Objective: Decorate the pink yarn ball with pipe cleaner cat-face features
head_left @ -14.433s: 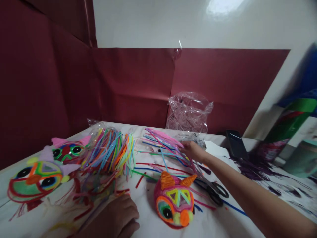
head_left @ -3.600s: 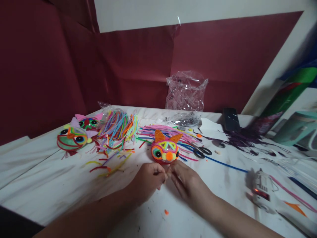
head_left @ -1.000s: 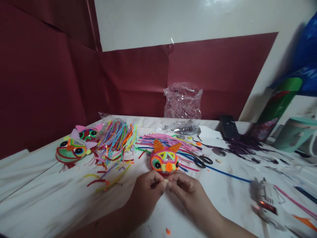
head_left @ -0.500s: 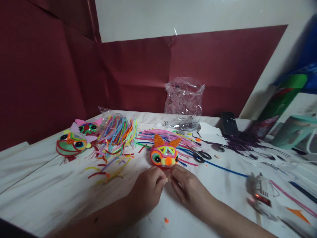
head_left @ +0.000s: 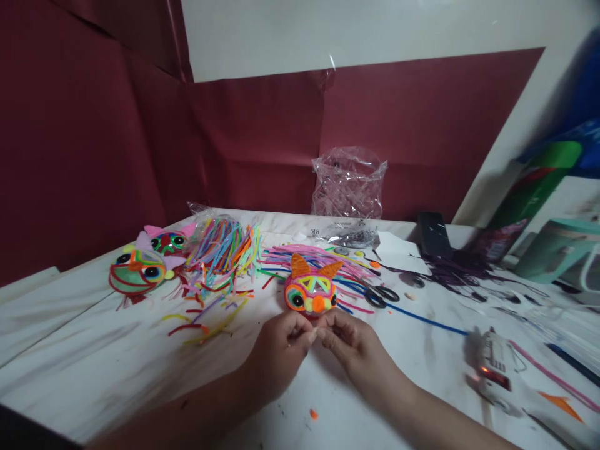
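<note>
My left hand [head_left: 281,347] and my right hand [head_left: 354,344] meet in the middle of the table, both closed in a pinch with the fingertips together. Whatever they pinch is too small and hidden to make out. Just beyond the fingertips sits a colourful animal-face craft [head_left: 309,286] with orange ears, black-centred eyes and an orange nose, its lower edge close to my fingers. Black-handled scissors [head_left: 382,295] lie to its right among loose pink and blue pipe cleaners [head_left: 328,259]. A small orange scrap [head_left: 314,414] lies nearer me, below the hands.
Two similar animal faces, one green [head_left: 135,275] and one pink-eared [head_left: 171,240], stand at left beside a bundle of coloured pipe cleaners [head_left: 222,247]. A white glue gun [head_left: 494,369] with a lit orange light lies at right. Behind are a clear plastic bag [head_left: 349,184] and a dark box [head_left: 434,234].
The right fingers have drawn up against the left fingertips in a tighter pinch. The animal-face craft and the things around it stay in place.
</note>
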Tool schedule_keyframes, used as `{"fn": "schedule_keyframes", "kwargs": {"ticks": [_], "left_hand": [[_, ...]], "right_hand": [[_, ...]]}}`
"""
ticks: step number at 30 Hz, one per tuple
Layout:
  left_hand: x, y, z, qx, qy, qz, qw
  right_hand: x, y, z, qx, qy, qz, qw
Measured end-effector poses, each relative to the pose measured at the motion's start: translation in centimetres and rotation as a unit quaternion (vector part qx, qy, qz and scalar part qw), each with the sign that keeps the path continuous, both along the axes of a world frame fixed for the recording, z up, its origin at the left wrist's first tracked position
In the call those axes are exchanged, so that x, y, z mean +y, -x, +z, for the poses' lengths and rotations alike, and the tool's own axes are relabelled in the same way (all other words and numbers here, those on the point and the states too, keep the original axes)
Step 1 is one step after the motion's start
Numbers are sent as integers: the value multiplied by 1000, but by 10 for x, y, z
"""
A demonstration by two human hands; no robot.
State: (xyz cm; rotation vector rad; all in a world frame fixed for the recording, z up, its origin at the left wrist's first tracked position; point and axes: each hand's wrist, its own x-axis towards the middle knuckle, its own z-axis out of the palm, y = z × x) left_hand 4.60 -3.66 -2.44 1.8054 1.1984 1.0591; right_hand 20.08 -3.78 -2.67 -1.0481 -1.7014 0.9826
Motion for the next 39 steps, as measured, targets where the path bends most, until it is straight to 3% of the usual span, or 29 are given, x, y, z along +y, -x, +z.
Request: {"fn": "schedule_keyframes", "kwargs": {"ticks": [3,6,8,10,13,15,18,22,25,31,34,36,39], "left_hand": [[2,2,-2,65,-61,-11,996],[3,4,-6,147,-151,-35,977],[2,4,-7,181,-182,-40,966],[0,3,-6,172,-179,-24,968],[-5,2,0,90,-131,12,987],[-7,0,3,27,-98,26,995],[-6,-1,3,-27,-54,28,998],[-1,-1,-2,-16,-17,5,1000],[2,2,-5,50,-70,-5,996],[1,6,-6,175,-178,-40,967],[0,5,-4,157,-165,-25,973],[0,4,0,104,-120,3,987],[0,2,6,16,-53,20,998]], "right_hand": [[-1,-4,3,-95,-74,7,993],[-2,-8,5,-205,-191,40,959],[-3,-9,5,-234,-227,49,944],[-4,-7,4,-201,-195,31,959],[-5,-1,4,-49,-36,8,998],[-5,3,3,55,55,6,997],[-6,7,2,114,74,-9,991],[-6,4,1,26,1,-17,1000],[-4,-1,2,-81,-63,-13,995],[-3,-7,-2,-229,-242,25,943],[-3,-5,-2,-175,-184,6,967],[-3,-3,1,-86,-84,3,993],[-2,1,4,41,47,9,998]]}}
